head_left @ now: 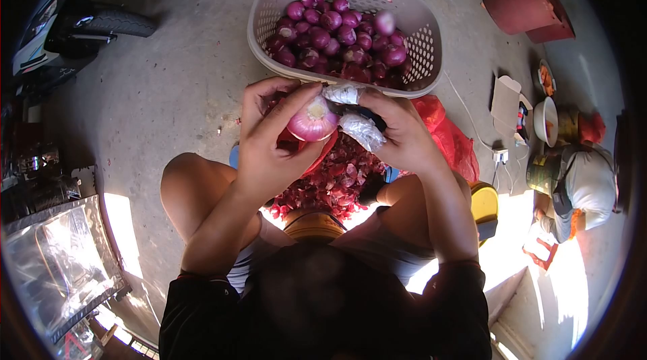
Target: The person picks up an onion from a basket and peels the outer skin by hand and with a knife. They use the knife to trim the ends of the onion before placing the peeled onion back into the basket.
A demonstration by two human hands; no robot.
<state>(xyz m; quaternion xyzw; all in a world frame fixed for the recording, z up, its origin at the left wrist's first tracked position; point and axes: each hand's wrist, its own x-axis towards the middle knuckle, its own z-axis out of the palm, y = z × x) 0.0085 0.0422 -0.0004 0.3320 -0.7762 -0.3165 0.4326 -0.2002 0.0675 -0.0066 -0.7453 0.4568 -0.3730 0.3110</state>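
Observation:
A purple onion (314,119) with a pale end is gripped between the fingers and thumb of my left hand (280,127). My right hand (404,127) is beside it, its thumb and a finger wrapped in silvery-white material (362,132). Those fingers are bent around something dark that I cannot make out, close to the onion's right side. Just beyond both hands stands a grey perforated basket (266,6) holding several peeled purple onions (346,35). Below the hands, red onion skins (337,175) are heaped between the legs.
A red plastic bag (453,141) lies right of the skins, near a yellow object (484,212). Another person (585,181) crouches at the far right, near a white bowl (545,121) and an open cardboard box (505,103). A wheel (114,21) is at the upper left.

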